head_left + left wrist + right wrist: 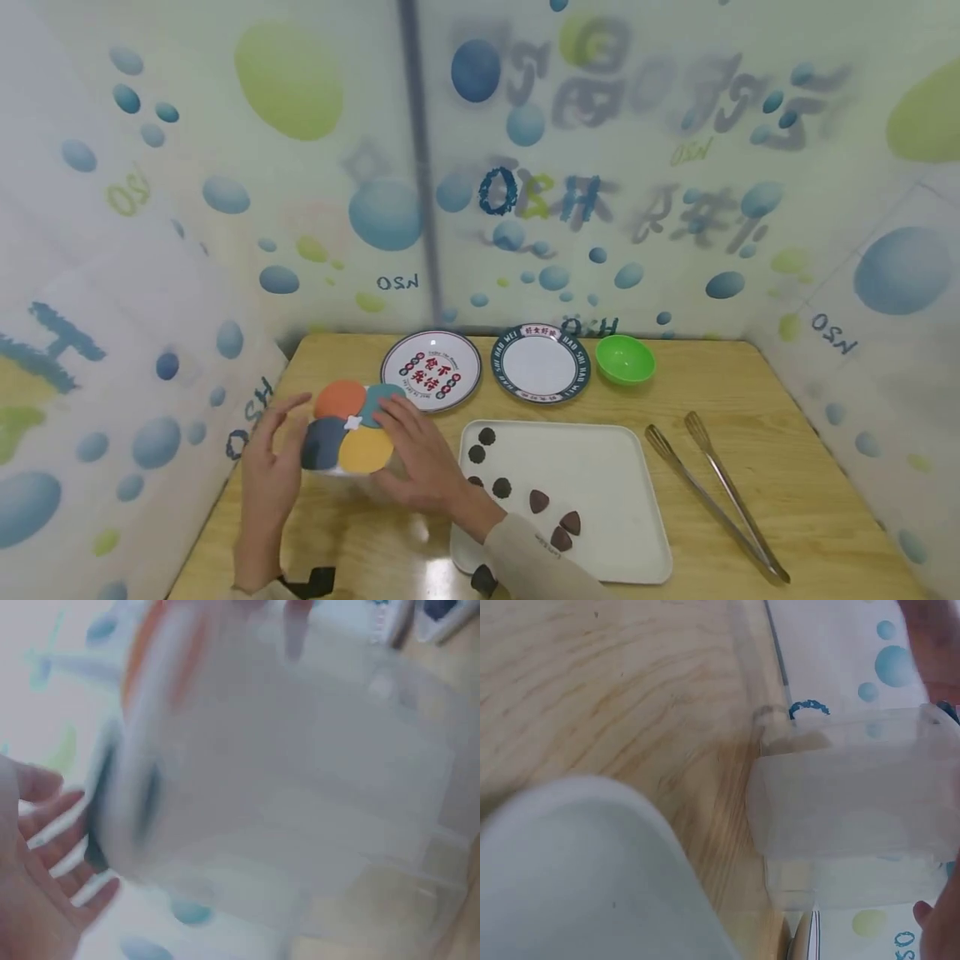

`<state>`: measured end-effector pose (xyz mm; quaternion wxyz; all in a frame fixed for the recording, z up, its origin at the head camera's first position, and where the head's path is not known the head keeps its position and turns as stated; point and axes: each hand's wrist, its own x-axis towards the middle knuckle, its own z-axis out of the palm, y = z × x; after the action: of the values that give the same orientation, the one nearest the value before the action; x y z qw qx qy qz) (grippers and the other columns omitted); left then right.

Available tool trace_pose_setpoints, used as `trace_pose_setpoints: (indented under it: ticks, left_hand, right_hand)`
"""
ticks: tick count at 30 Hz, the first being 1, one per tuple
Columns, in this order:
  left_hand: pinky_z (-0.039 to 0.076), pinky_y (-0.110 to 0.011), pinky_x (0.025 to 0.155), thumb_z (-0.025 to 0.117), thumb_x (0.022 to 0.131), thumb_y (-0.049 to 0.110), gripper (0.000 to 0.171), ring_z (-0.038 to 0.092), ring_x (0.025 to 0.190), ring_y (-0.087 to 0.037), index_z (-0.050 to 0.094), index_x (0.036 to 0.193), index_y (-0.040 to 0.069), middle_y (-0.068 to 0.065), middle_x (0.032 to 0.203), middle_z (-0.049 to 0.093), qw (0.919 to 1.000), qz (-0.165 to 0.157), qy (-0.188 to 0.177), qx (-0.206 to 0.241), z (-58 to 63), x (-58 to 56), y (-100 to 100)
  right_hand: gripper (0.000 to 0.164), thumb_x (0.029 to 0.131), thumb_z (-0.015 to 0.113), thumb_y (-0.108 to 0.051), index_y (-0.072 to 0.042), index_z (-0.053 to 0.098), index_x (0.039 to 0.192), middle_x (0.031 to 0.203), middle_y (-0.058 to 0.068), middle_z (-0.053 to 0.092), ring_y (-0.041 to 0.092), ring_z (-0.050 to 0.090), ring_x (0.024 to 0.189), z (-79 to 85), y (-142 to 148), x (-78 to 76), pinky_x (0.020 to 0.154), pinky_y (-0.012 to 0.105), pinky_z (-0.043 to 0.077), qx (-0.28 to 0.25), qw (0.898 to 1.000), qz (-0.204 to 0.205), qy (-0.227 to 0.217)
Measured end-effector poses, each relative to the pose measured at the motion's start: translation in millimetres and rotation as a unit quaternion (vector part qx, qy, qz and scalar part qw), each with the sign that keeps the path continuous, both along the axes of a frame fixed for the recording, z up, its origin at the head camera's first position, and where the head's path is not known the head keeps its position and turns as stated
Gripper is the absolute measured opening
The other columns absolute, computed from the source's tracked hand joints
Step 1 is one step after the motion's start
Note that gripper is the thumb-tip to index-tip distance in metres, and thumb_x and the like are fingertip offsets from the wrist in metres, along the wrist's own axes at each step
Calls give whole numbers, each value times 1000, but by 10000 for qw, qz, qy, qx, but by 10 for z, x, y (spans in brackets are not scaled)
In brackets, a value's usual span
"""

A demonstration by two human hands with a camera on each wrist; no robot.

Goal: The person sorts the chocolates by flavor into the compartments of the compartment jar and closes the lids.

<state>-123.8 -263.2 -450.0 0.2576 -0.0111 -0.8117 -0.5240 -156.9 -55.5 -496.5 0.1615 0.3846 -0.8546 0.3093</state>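
A clear plastic storage box (847, 802) has a lid (366, 450) with four petals in orange, teal, yellow and navy. My right hand (422, 462) grips it from the right, fingers over the teal petal and thumb lower at the front side. At the lid's left side is my left hand (272, 467), fingers spread and loosely bent; whether a fingertip touches the lid I cannot tell. The left wrist view is blurred, with the box (300, 750) filling most of it and the left hand (45, 885) beside the lid. Whether the box touches the table is unclear.
A white tray (600, 475) with several dark round and triangular pieces lies partly under the right forearm. Behind stand two plates, one with red lettering (429, 342) and one blue-rimmed (540, 367), and a green bowl (626, 362). Metal tongs (716, 492) lie right on the wooden table (795, 467).
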Motion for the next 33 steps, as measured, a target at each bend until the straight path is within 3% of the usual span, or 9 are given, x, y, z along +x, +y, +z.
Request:
trace_pose_setpoints:
  ticks: [1,3,4,7,10,13,19,26,33]
  left_hand:
    - [36,-9,100,55,100,5,29,51,121,4,63,128,4,-11,127,65,9987,-91,357,-351,7,78,61]
    - [35,-12,104,60,93,-5,27,55,121,-7,67,119,-2,-21,121,66,9884,-408,1074,-991,-35,176,160]
    - [33,-13,106,62,91,-6,27,56,120,-11,68,118,-3,-22,120,66,9830,-520,1229,-1257,-74,200,216]
    - [23,-22,110,65,89,2,30,53,121,-24,68,120,-1,-18,126,64,9718,-419,1276,-1939,-197,231,323]
    - [20,-35,109,66,89,13,36,48,122,-31,67,124,4,-13,133,61,9677,-94,991,-2316,-284,227,361]
    - [22,-41,106,67,89,19,39,48,122,-31,66,125,5,-12,134,61,9675,76,910,-2360,-335,211,373]
    - [23,-38,104,67,86,22,41,50,117,-33,68,123,4,-13,130,64,9636,324,1193,-2370,-382,196,418]
    - [20,-32,105,65,86,18,39,50,119,-31,68,123,5,-14,130,65,9706,404,984,-2161,-387,209,456]
    - [22,-34,100,62,85,21,40,52,112,-34,68,121,3,-16,125,67,9644,509,1487,-2128,-381,160,470]
  right_hand:
    - [70,91,52,-42,-12,36,152,163,3,29,21,16,155,-4,-11,11,122,42,23,-56,10000,23,-34]
    - [68,92,50,-41,-12,35,152,163,3,29,21,16,155,-14,-31,29,122,43,23,-113,9999,72,-81]
    - [67,93,50,-41,-11,35,152,163,4,29,21,16,155,-18,-24,32,123,42,23,-142,9998,99,-96]
    - [64,96,47,-39,-11,34,152,163,4,29,21,15,155,-24,-1,22,124,41,20,-215,9994,209,-166]
    - [62,96,42,-36,-12,34,153,163,2,29,19,15,155,-22,19,-2,124,40,17,-298,9986,326,-297]
    - [62,96,38,-35,-13,34,153,163,0,29,18,14,155,-27,27,-13,125,39,16,-358,9977,370,-432]
    - [61,96,39,-35,-12,37,152,162,0,31,17,16,155,-40,30,-17,125,38,16,-527,9964,425,-518]
    - [60,93,43,-36,-13,40,149,160,1,35,19,20,153,-40,66,-58,124,36,18,-557,9967,544,-244]
    - [61,89,52,-36,-16,43,146,158,-1,35,18,22,151,59,110,-118,123,39,23,-282,9950,679,-672]
